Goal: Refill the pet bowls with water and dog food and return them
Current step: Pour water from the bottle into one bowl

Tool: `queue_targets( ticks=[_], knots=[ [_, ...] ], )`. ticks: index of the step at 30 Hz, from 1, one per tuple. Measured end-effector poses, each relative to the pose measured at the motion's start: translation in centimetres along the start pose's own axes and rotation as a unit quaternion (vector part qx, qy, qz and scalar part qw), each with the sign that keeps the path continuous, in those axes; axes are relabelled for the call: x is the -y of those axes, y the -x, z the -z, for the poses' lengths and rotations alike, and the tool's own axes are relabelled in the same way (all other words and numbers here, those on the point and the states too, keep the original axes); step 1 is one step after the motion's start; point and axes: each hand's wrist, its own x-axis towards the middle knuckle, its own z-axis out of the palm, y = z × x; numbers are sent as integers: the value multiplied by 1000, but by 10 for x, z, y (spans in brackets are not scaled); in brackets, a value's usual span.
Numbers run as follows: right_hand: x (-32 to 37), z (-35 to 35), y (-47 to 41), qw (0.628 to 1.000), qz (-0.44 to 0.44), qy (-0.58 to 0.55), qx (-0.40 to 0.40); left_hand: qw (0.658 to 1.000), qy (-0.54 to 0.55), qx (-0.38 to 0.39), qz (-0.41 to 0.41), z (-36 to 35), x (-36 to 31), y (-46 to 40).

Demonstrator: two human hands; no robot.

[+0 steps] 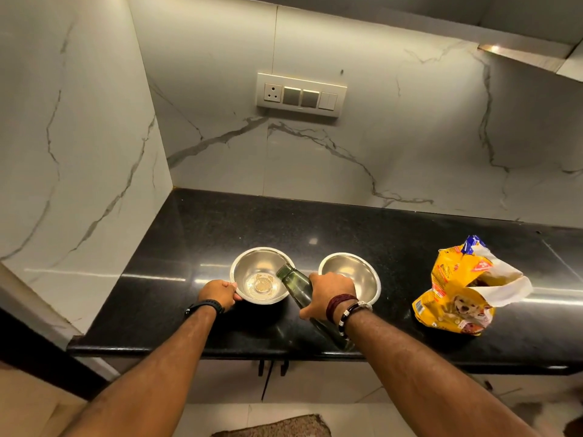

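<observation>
The right hand (pixel 328 293) grips a dark green bottle (pixel 298 287) tilted over a steel bowl (pixel 260 274); the left hand (pixel 220 294) pinches its rim; the yellow bag's (pixel 457 288) print is unreadable.

Bowls (pixel 260 274) left of food bag (pixel 457 288)

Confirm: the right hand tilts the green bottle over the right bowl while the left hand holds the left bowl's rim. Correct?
Not quite. In the head view the right hand tilts the bottle over the left bowl, the same one whose rim the left hand holds. The right bowl gets nothing.

Shiny steel bowls (pixel 259 275); glossy black stone counter (pixel 220 222).
</observation>
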Motion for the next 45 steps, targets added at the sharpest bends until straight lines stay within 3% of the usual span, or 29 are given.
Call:
queue_targets(
  ticks=[4, 45],
  knots=[
    [-1, 2, 0, 1000, 3, 21, 11, 999, 41, -3, 7, -2, -1, 2],
    [-2, 16, -7, 996, 10, 88, 15, 1000, 18, -3, 4, -6, 3, -13]
  ],
)
